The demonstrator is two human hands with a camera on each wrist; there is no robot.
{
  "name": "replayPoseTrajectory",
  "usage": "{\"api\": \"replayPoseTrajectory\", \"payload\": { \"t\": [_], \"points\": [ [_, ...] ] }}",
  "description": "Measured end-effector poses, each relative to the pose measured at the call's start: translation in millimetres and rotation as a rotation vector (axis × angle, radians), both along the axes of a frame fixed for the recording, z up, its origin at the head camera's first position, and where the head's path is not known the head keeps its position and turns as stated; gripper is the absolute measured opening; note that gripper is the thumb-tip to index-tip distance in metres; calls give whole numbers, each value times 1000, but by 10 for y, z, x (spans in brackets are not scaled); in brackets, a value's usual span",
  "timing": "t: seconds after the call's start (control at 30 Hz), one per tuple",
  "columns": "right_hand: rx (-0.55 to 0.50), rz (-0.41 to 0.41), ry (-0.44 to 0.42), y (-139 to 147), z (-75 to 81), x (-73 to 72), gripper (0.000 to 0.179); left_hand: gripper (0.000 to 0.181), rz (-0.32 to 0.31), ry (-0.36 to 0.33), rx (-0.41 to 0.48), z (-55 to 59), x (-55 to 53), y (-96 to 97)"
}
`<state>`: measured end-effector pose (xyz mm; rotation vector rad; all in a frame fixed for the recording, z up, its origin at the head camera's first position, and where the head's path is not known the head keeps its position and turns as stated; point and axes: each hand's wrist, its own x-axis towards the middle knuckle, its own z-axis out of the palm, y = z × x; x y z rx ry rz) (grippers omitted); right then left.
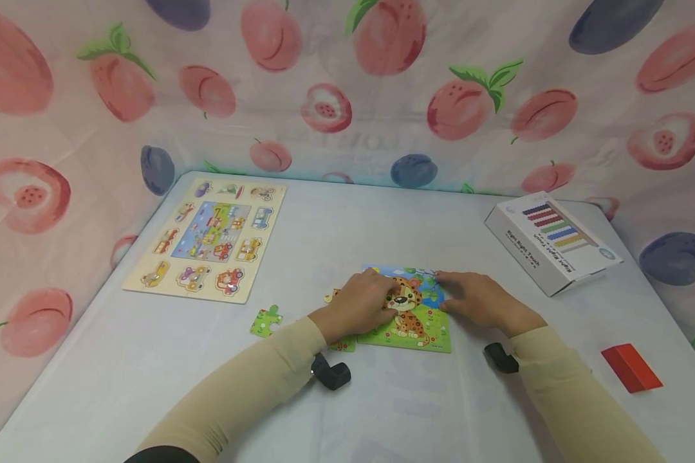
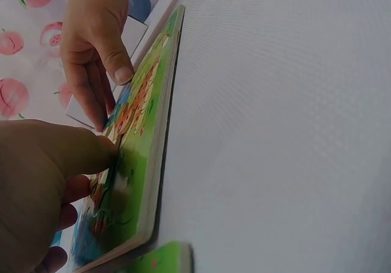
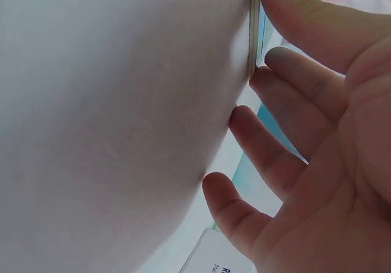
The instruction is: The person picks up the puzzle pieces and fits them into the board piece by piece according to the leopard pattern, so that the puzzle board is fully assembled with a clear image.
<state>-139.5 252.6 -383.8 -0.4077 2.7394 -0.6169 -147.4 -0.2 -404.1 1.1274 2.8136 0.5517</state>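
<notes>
Head view: the flat, near-square leopard puzzle (image 1: 411, 316) shows no clear long axis and lies under my left hand (image 1: 356, 302), the nearer, my right hand (image 1: 481, 301) at its right edge. Left wrist view: my thumb meets the smooth printed face; whether I grip, I cannot tell. Right wrist view: fingers (image 3: 267, 146) extended, beside pale board edge.

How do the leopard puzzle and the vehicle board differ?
The leopard puzzle shows one spotted animal; the vehicle board shows many small vehicles. The leopard puzzle's picture reaches its visible edges, while the vehicle board has a pale border. The leopard puzzle is smaller than the vehicle board. Both lie picture side up.
</notes>
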Motion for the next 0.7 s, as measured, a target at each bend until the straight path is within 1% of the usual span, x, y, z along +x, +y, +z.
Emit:
{"api": "replayPoseTrajectory", "payload": {
  "t": [0.13,0.3,0.5,0.7],
  "points": [
    [0,-3,2,4,-13,-1,57,29,0,-9,-5,-2,-1,6],
    [0,-2,6,10,-26,-1,57,34,-14,-34,5,15,4,14],
    [-2,2,10,16,-30,-1,57,29,-24,-49,26,17,11,13],
    [0,5,12,13,-21,-1,57,30,-22,-66,26,13,-1,9]
  ]
}}
